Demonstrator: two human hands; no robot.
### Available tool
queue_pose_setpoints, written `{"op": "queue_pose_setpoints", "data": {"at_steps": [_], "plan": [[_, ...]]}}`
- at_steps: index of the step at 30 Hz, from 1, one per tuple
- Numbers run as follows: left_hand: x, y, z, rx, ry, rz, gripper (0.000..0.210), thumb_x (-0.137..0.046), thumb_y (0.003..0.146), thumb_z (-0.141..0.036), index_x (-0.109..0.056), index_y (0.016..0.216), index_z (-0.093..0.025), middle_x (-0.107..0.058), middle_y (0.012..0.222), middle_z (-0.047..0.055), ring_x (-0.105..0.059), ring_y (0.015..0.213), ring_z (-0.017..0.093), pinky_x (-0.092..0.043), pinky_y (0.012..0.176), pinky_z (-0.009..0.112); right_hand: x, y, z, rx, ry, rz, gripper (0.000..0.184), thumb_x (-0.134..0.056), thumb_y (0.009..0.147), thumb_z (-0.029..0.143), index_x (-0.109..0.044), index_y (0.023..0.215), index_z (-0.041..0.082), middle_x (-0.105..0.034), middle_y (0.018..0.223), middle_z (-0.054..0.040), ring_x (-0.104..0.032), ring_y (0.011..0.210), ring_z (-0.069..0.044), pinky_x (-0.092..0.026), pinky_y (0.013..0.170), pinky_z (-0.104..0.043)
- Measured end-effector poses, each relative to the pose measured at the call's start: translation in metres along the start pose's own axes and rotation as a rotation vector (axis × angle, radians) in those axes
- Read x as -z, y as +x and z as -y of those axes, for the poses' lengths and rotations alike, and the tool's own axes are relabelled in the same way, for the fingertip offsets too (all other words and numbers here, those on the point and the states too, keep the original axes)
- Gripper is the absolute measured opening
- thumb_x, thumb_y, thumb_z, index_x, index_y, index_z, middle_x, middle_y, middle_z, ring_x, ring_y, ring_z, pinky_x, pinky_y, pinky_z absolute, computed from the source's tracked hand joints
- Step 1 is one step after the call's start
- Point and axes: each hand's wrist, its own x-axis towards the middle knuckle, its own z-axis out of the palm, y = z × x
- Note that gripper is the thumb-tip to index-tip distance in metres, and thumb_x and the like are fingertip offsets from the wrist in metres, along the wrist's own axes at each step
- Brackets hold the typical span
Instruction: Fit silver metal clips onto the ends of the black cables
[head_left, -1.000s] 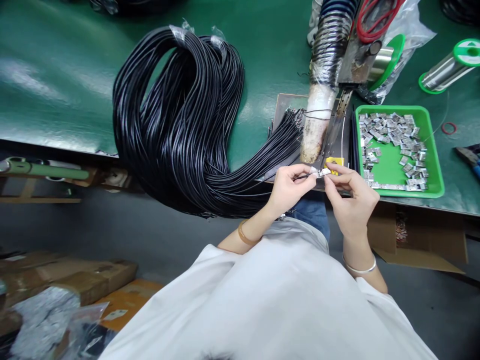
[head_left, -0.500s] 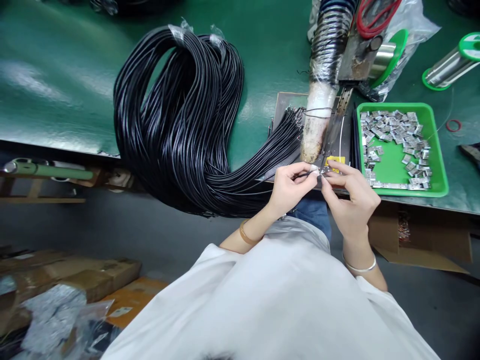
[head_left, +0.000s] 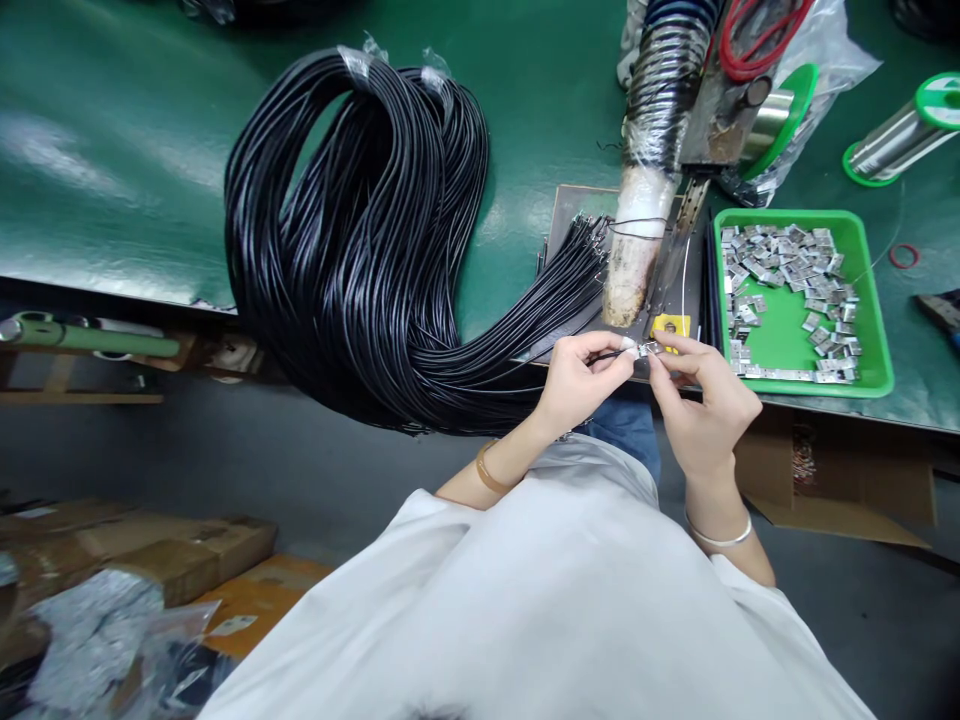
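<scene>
My left hand (head_left: 586, 378) pinches the end of a thin black cable (head_left: 609, 355) between thumb and forefinger. From the right, my right hand (head_left: 701, 395) has its thumb and forefinger closed on a small silvery metal connector (head_left: 646, 349), which meets the cable end at the left fingertips. Whether the two are joined cannot be made out. Beyond the hands lies a fanned bundle of black cables (head_left: 547, 290), whose loose ends point to a white, scorched tube (head_left: 630, 265). A yellow piece (head_left: 670, 326) sits just past my right fingertips.
A green tray (head_left: 879, 330) of metal connectors (head_left: 784, 255) stands to the right on the green table (head_left: 540, 100). A large coil of black cable (head_left: 337, 250) hangs partly over the front edge. Solder spools (head_left: 900, 130), a red cord (head_left: 739, 60) and an open carton (head_left: 862, 470) are nearby.
My right fingertips have drawn slightly right, and more of the silvery connector shows between the two hands. Both hands keep their pinch; the view has shifted a little.
</scene>
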Motion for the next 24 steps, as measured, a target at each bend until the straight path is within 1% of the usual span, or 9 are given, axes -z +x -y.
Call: {"op": "queue_pose_setpoints", "data": {"at_steps": [2, 9, 13, 15, 18, 20, 24], "plan": [[0.0003, 0.0008, 0.0005, 0.006, -0.018, 0.002, 0.016, -0.069, 0.078, -0.027, -0.072, 0.075, -0.011, -0.053, 0.06, -0.002, -0.034, 0.053, 0.005, -0.028, 0.049, 0.02, 0.0001, 0.0011, 0.0008, -0.017, 0.016, 0.01, 0.005, -0.067, 0.088, 0.017, -0.067, 0.089, 0.022, -0.076, 0.107, -0.0039, -0.074, 0.087, -0.016, -0.057, 0.062, -0.025], [-0.0003, 0.0004, 0.0026, -0.02, 0.007, 0.006, 0.015, -0.067, 0.081, -0.026, -0.071, 0.077, -0.012, -0.045, 0.056, -0.005, -0.031, 0.052, 0.005, -0.027, 0.05, 0.02, -0.0012, 0.0052, 0.0029, -0.026, 0.028, 0.004, 0.006, -0.069, 0.087, 0.017, -0.067, 0.089, 0.022, -0.076, 0.106, -0.0035, -0.074, 0.09, -0.017, -0.057, 0.062, -0.026], [-0.0016, 0.0011, -0.0017, -0.07, -0.004, -0.026, 0.011, -0.067, 0.078, -0.022, -0.071, 0.077, -0.012, -0.049, 0.059, -0.004, -0.03, 0.051, 0.004, -0.026, 0.048, 0.019, -0.0005, 0.0068, 0.0047, 0.016, 0.009, -0.015, 0.01, -0.071, 0.084, 0.014, -0.067, 0.088, 0.022, -0.076, 0.105, -0.0028, -0.074, 0.096, -0.018, -0.058, 0.068, -0.026], [-0.0016, 0.0013, -0.003, -0.075, -0.015, -0.022, 0.011, -0.067, 0.077, -0.022, -0.071, 0.077, -0.012, -0.051, 0.061, -0.004, -0.03, 0.051, 0.004, -0.026, 0.047, 0.019, 0.0002, 0.006, 0.0047, 0.031, -0.013, -0.014, 0.01, -0.071, 0.085, 0.015, -0.067, 0.089, 0.023, -0.076, 0.105, -0.0028, -0.074, 0.094, -0.017, -0.058, 0.067, -0.026], [-0.0011, 0.0004, -0.002, -0.024, -0.022, 0.019, 0.011, -0.067, 0.079, -0.022, -0.07, 0.077, -0.012, -0.047, 0.059, -0.004, -0.029, 0.051, 0.004, -0.024, 0.047, 0.019, 0.0009, 0.0029, 0.0027, 0.064, -0.043, 0.016, 0.011, -0.069, 0.086, 0.015, -0.066, 0.091, 0.023, -0.076, 0.108, -0.0035, -0.074, 0.089, -0.015, -0.058, 0.062, -0.024], [-0.0011, -0.0003, -0.0002, 0.017, -0.038, 0.036, 0.011, -0.067, 0.079, -0.022, -0.069, 0.075, -0.012, -0.045, 0.058, -0.004, -0.03, 0.052, 0.004, -0.023, 0.048, 0.019, 0.0011, 0.0005, 0.0005, 0.093, -0.056, 0.034, 0.011, -0.069, 0.086, 0.014, -0.064, 0.092, 0.023, -0.076, 0.11, -0.0043, -0.073, 0.09, -0.015, -0.058, 0.063, -0.023], [-0.0018, -0.0002, 0.0017, 0.061, -0.073, 0.034, 0.012, -0.069, 0.077, -0.023, -0.067, 0.075, -0.012, -0.049, 0.059, -0.003, -0.037, 0.054, 0.005, -0.029, 0.05, 0.018, 0.0003, -0.0014, -0.0025, 0.095, -0.067, 0.043, 0.01, -0.068, 0.087, 0.016, -0.064, 0.093, 0.023, -0.075, 0.112, -0.0048, -0.074, 0.091, -0.015, -0.058, 0.063, -0.023]]}}
